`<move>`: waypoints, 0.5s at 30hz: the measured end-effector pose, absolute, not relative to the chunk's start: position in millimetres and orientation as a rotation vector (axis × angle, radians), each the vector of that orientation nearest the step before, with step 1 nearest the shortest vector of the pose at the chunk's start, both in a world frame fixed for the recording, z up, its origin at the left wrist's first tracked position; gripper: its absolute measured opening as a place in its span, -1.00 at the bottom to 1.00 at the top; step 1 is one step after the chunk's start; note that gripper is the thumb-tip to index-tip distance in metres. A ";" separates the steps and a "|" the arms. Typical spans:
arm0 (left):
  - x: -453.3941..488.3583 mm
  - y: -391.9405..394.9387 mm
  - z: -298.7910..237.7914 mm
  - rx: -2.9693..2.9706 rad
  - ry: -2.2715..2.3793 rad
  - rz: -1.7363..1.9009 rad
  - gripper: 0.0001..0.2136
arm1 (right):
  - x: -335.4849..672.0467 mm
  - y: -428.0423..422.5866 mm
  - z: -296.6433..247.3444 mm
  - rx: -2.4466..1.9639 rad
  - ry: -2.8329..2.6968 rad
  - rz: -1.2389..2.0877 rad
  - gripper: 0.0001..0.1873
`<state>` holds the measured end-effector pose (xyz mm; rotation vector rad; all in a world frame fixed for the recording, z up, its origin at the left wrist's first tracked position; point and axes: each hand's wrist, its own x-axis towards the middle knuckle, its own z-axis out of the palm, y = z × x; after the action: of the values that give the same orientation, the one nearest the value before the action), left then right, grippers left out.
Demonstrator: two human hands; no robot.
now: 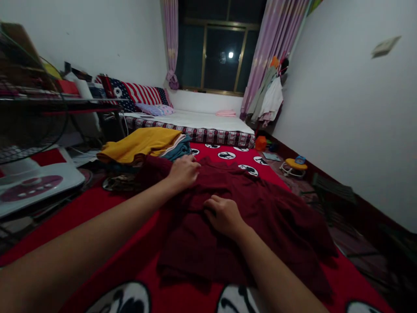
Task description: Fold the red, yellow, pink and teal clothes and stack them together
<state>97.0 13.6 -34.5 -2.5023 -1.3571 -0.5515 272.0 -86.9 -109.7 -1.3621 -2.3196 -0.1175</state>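
The maroon garment (pixel 257 208) lies spread and rumpled across the red cover (pixel 130 263), right in front of the person. From where I stand, the creases through its middle look like the likeliest trouble: if the cloth gets doubled over as it is, they could be pressed in crooked. On the person's left, its upper end reaches close to the stack of clothes topped by a yellow garment (pixel 143 143), with teal cloth (pixel 180 148) showing at the side; a sharp tug there might catch the stack and topple it. On the other side the maroon fabric comes near the cover's edge, so a careless pull could let a corner slide off. The dim light makes dark folds easy to misjudge.

Both hands rest on the garment. The left hand (pixel 184 172), farther forward, has its fingers loosely curled down. The right hand (pixel 224 216), nearer the body, is half closed, thumb tucked under. Whether either actually pinches cloth, I can't tell.
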 end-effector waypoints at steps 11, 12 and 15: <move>206.9 89.1 -71.6 -2.938 -1.743 -0.461 -0.46 | 267.0 -86.8 -112.0 -1.329 -2.392 -0.097 -0.83; 208.9 92.7 -68.2 -2.909 -1.802 -0.420 -0.42 | 267.2 -86.6 -111.9 -1.329 -2.394 -0.088 -0.83; 210.3 100.6 -58.3 -2.850 -1.920 -0.353 -0.35 | 267.6 -86.4 -112.0 -1.327 -2.389 -0.069 -0.84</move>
<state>210.3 100.6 -58.3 -2.8503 -1.9201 -0.3533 267.6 -86.4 -112.0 -1.3273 -2.3886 -0.0686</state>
